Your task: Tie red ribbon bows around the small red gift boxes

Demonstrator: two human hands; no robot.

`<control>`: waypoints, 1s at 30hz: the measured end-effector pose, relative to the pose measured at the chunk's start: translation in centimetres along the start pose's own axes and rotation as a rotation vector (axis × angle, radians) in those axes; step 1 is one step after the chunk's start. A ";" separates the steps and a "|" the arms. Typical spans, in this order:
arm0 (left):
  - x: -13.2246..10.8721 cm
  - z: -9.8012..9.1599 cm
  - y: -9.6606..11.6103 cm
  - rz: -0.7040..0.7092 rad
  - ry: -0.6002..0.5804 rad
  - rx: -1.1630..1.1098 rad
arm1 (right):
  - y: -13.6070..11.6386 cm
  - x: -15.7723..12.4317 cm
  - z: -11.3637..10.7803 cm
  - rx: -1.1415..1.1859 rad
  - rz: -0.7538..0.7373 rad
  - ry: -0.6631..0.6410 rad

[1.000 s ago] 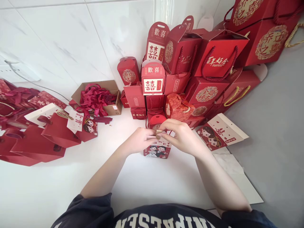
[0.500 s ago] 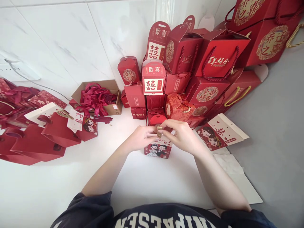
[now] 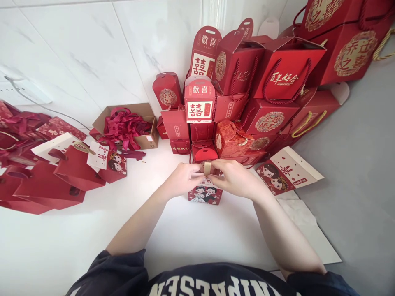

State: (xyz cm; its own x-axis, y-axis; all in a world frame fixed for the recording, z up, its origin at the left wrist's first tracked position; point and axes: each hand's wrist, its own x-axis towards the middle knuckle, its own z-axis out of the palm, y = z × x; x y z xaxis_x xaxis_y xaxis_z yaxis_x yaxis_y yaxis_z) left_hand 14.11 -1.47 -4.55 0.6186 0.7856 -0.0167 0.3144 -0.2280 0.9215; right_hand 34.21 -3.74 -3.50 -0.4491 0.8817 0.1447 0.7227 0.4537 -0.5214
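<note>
Plenty of bare white table [image 3: 77, 242] toward 6 and 8 o'clock; stacked red boxes [image 3: 247, 90] crowding 12 to 2. Box top mostly hidden under fingers. Small cartoon-couple box [image 3: 205, 195] dead center, left hand [image 3: 182, 179] and right hand [image 3: 236, 179] pinching a gold ribbon loop [image 3: 207, 167] on top.

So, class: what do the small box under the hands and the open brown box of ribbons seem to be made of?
Small box: probably printed card, given its crisp folded edges and cartoon print. Brown box: plain cardboard, matt, with raw flaps. Ribbons: likely satin fabric, limp and faintly shiny.
</note>
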 end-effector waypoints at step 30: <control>-0.1 1.3 0.1 -0.001 0.319 0.420 | -3.0 0.1 3.0 -0.454 0.134 0.292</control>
State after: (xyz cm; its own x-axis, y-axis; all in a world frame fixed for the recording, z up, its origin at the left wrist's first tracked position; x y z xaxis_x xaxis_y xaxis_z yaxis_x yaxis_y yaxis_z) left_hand 15.03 -2.33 -4.92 0.3888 0.9069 0.1621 0.6168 -0.3870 0.6854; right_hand 30.45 -5.42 -4.49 -0.2198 0.9057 0.3625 0.9464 0.2881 -0.1459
